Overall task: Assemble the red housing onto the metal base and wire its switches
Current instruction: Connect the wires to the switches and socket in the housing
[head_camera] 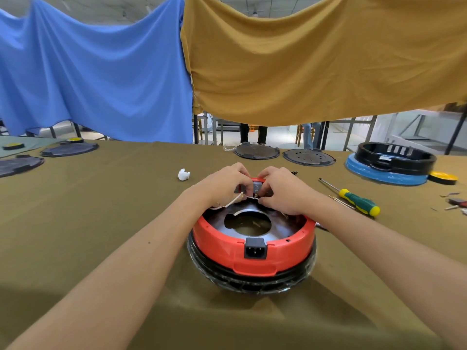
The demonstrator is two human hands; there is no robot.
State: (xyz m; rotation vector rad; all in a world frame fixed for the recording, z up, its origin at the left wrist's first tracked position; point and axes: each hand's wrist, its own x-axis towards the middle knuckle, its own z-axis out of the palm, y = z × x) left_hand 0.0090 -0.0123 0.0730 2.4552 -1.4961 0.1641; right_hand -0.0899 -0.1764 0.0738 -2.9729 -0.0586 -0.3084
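The red housing sits on the olive-covered table, seated over the metal base, whose shiny ring with a round central hole shows inside the red wall. Below the housing a dark, film-wrapped rim rests on the cloth. A black power socket is set in the near wall of the housing, on the side opposite the fingers.

Both hands meet at the far rim. The left hand has its fingers curled and pinches a white wire that trails from the fingertips back toward the wrist and down inside the housing. The right hand also has its fingers curled, pressed together on a small grey switch part at the far wall; a metal terminal lies between the two sets of fingertips, though exactly which finger touches it cannot be told.

Just beyond the left fingers lies a crumpled white scrap. To the right of the right hand, well apart from it, lies a screwdriver with a green and yellow handle. Farther past the fingers are two dark round plates, and far right a black ring on a blue base. Blue and mustard cloths hang behind.
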